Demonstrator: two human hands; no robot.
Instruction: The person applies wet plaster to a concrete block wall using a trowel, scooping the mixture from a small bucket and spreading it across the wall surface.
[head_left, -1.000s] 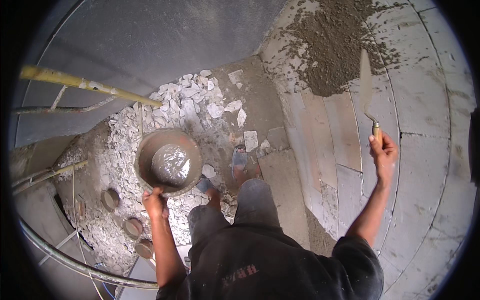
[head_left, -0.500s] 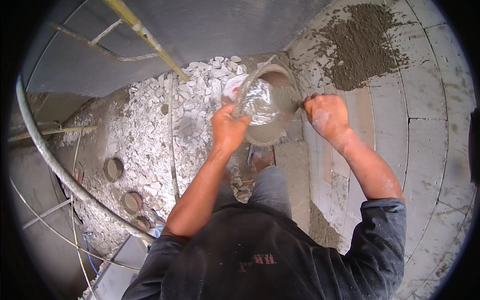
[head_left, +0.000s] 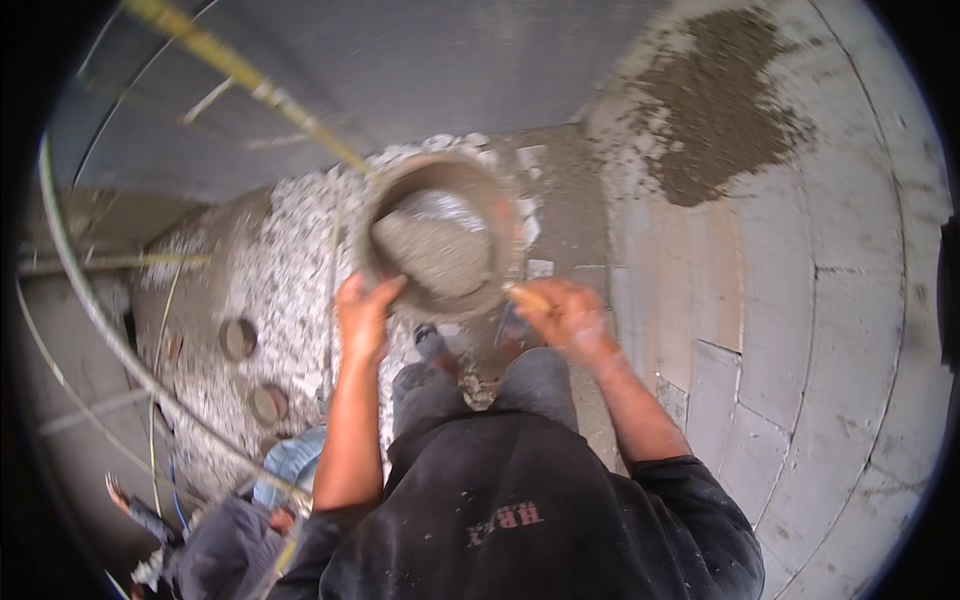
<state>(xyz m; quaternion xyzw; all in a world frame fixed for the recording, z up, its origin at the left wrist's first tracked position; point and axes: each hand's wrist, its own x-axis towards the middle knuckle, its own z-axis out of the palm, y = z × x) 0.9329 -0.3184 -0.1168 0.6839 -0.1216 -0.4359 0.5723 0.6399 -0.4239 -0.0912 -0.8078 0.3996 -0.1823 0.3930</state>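
Pan (head_left: 440,240) raised, left hand (head_left: 362,315) gripping rim

No packages, signs or screens appear anywhere in the frame. The only label-like mark is a small reddish printed patch (head_left: 505,518) on the person's black top, low in the centre of the frame.

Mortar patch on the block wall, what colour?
Dark grey-brown mortar patch, seen best in the head view.
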